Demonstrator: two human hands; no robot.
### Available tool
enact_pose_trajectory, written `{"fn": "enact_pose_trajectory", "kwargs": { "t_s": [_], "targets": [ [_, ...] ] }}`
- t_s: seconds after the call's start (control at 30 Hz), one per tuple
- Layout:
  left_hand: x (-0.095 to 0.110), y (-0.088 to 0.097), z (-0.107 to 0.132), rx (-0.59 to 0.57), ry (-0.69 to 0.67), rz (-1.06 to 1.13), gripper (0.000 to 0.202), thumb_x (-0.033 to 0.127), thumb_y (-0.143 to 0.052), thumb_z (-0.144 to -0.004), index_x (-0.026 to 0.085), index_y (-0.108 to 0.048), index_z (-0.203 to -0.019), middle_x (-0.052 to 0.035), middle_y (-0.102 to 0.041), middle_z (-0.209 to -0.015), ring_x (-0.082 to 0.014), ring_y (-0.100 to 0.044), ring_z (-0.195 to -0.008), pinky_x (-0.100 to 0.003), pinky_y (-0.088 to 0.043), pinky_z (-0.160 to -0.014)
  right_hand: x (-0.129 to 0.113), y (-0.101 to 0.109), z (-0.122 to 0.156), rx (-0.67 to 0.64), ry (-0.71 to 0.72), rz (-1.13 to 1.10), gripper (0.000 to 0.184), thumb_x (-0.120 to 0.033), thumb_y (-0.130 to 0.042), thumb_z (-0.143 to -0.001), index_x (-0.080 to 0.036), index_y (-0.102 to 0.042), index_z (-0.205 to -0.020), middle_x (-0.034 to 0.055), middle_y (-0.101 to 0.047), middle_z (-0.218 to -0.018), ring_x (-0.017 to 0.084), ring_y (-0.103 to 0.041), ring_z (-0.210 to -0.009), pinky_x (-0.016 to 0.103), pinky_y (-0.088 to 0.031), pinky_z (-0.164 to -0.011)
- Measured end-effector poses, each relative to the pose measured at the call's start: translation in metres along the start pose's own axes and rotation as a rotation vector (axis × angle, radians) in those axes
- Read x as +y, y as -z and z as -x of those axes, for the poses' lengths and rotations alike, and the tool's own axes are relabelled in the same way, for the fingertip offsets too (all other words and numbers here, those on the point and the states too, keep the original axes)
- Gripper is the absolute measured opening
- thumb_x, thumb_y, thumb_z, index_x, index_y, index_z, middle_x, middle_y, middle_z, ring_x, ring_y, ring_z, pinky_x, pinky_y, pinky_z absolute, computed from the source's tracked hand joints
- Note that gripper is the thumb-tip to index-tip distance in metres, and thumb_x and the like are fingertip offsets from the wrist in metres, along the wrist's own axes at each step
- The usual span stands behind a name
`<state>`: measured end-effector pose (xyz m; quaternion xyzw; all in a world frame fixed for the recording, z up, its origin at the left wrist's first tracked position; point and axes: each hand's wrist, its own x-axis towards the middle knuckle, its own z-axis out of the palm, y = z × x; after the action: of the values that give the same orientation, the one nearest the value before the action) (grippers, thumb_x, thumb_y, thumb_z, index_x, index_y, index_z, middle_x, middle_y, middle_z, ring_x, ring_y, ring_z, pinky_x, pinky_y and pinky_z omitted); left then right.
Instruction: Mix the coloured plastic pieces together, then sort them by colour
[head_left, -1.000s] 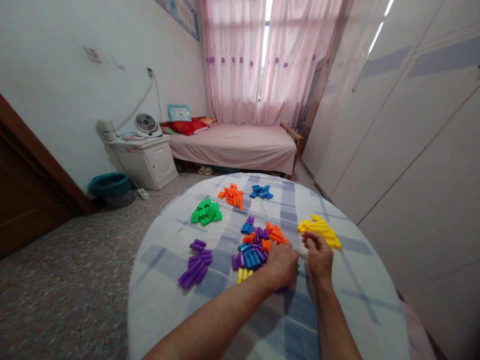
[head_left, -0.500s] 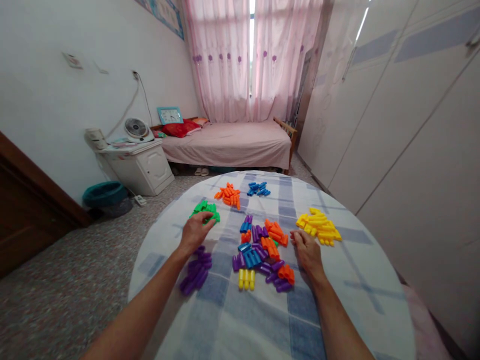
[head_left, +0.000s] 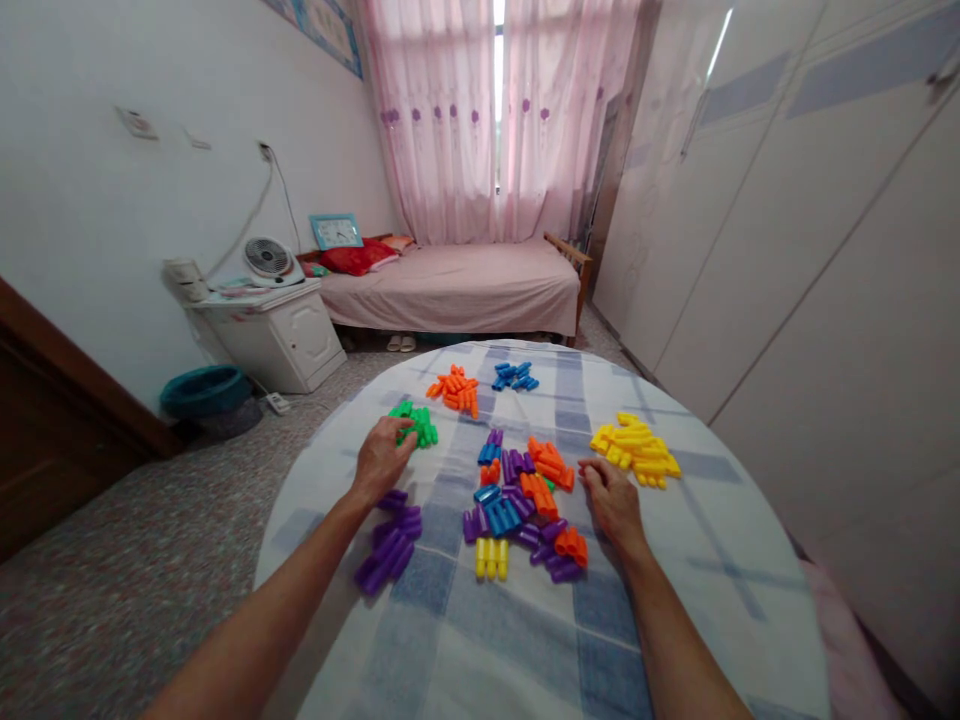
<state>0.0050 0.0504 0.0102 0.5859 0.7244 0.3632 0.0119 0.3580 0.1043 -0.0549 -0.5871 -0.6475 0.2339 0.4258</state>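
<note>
On a round table with a blue-checked cloth [head_left: 675, 600] lie small plastic tube pieces sorted by colour. My left hand [head_left: 381, 460] reaches to the far left, fingers stretched out and touching the green pile [head_left: 421, 428], with the purple pile [head_left: 390, 545] just below its wrist. My right hand [head_left: 613, 502] rests on the cloth with fingers curled, beside the mixed heap [head_left: 525, 500] of orange, blue and purple pieces, near the yellow pile [head_left: 636, 450]. Whether it holds a piece is hidden. Three joined yellow tubes [head_left: 491, 558] lie at the heap's near edge.
An orange pile [head_left: 454, 388] and a blue pile [head_left: 514, 376] sit at the table's far side. Beyond are a pink bed [head_left: 457, 285], a white nightstand [head_left: 274, 335] with a fan [head_left: 268, 260], a teal basin [head_left: 202, 388], and white wardrobe doors [head_left: 787, 250] on the right.
My left hand left the mixed heap and moved far left to the green pile, where it now rests a little lower. My right hand settled onto the cloth beside the heap.
</note>
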Motion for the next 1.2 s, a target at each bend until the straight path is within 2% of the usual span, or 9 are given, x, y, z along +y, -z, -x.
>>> {"fn": "enact_pose_trajectory", "kwargs": {
  "t_s": [0.1,0.17,0.23,0.3,0.47,0.63,0.8,1.0,1.2],
  "targets": [
    [0.057,-0.018,0.017,-0.286,-0.221,0.243,0.023,0.03,-0.05,-0.083,0.017,-0.067,-0.093,-0.004,-0.068,-0.091,-0.0151,-0.062,-0.082,-0.027,-0.049,-0.078,0.002,-0.001,-0.001,-0.008,-0.001,-0.011,0.037,-0.04,-0.038,-0.081,-0.019,-0.066,-0.093,0.007,-0.069,-0.089,0.02,-0.063,-0.084,0.032,-0.044,-0.079],
    [0.091,-0.036,0.029,-0.439,-0.431,0.291,0.019,0.023,-0.051,-0.083,0.018,-0.068,-0.09,-0.0038,-0.068,-0.091,-0.0147,-0.061,-0.087,-0.026,-0.047,-0.082,0.003,-0.001,-0.001,-0.005,0.0,-0.018,0.036,-0.04,-0.038,-0.081,-0.019,-0.065,-0.093,0.0064,-0.069,-0.089,0.02,-0.063,-0.083,0.032,-0.044,-0.079],
    [0.116,-0.056,0.038,-0.505,-0.571,0.258,0.019,0.019,-0.051,-0.084,0.019,-0.069,-0.091,-0.0043,-0.068,-0.096,-0.0154,-0.06,-0.094,-0.027,-0.045,-0.088,0.005,-0.001,-0.001,-0.006,0.0,-0.035,0.034,-0.039,-0.039,-0.08,-0.019,-0.065,-0.092,0.0062,-0.069,-0.089,0.019,-0.064,-0.082,0.031,-0.045,-0.078],
    [0.131,-0.073,0.044,-0.545,-0.635,0.166,0.02,0.019,-0.05,-0.084,0.02,-0.069,-0.091,-0.0044,-0.068,-0.098,-0.0166,-0.059,-0.097,-0.029,-0.043,-0.091,0.007,-0.002,-0.002,-0.019,-0.001,-0.063,0.034,-0.038,-0.04,-0.08,-0.019,-0.065,-0.092,0.0062,-0.069,-0.089,0.019,-0.064,-0.081,0.031,-0.046,-0.078],
    [0.139,-0.094,0.046,-0.501,-0.491,-0.001,0.023,0.02,-0.047,-0.086,0.021,-0.069,-0.091,-0.0039,-0.067,-0.093,-0.0169,-0.06,-0.091,-0.029,-0.044,-0.085,0.013,-0.005,-0.003,-0.025,0.002,-0.072,0.032,-0.036,-0.041,-0.081,-0.02,-0.065,-0.093,0.0053,-0.07,-0.089,0.019,-0.064,-0.084,0.031,-0.046,-0.076],
    [0.141,-0.096,0.043,-0.525,-0.402,-0.073,0.027,0.016,-0.046,-0.083,0.023,-0.068,-0.098,-0.0037,-0.065,-0.101,-0.0158,-0.061,-0.091,-0.026,-0.046,-0.081,0.01,-0.004,-0.003,-0.004,0.017,0.004,0.03,-0.034,-0.041,-0.081,-0.021,-0.066,-0.091,0.0048,-0.07,-0.088,0.019,-0.063,-0.082,0.031,-0.045,-0.077],
    [0.158,-0.098,0.041,-0.595,-0.35,-0.316,0.025,0.025,-0.051,-0.081,0.02,-0.067,-0.099,-0.0081,-0.064,-0.103,-0.0214,-0.063,-0.093,-0.03,-0.049,-0.077,0.006,-0.002,-0.002,-0.012,0.013,0.013,0.029,-0.033,-0.04,-0.082,-0.022,-0.065,-0.091,0.0039,-0.07,-0.087,0.019,-0.063,-0.082,0.03,-0.044,-0.076],
    [0.173,-0.094,0.043,-0.616,-0.338,-0.386,0.023,0.02,-0.055,-0.078,0.016,-0.067,-0.096,-0.0097,-0.06,-0.107,-0.0207,-0.062,-0.094,-0.03,-0.049,-0.081,0.007,-0.002,-0.002,-0.02,0.013,0.029,0.029,-0.032,-0.04,-0.082,-0.022,-0.065,-0.092,0.0037,-0.069,-0.09,0.018,-0.062,-0.084,0.029,-0.044,-0.077],
    [0.159,-0.099,0.049,-0.556,-0.411,-0.318,0.021,0.02,-0.056,-0.078,0.018,-0.065,-0.096,-0.0066,-0.059,-0.105,-0.0189,-0.059,-0.096,-0.028,-0.047,-0.082,0.006,-0.002,-0.002,-0.022,0.016,0.029,0.028,-0.031,-0.04,-0.081,-0.023,-0.065,-0.09,0.0033,-0.069,-0.09,0.018,-0.062,-0.084,0.029,-0.044,-0.077]
  ]
}}
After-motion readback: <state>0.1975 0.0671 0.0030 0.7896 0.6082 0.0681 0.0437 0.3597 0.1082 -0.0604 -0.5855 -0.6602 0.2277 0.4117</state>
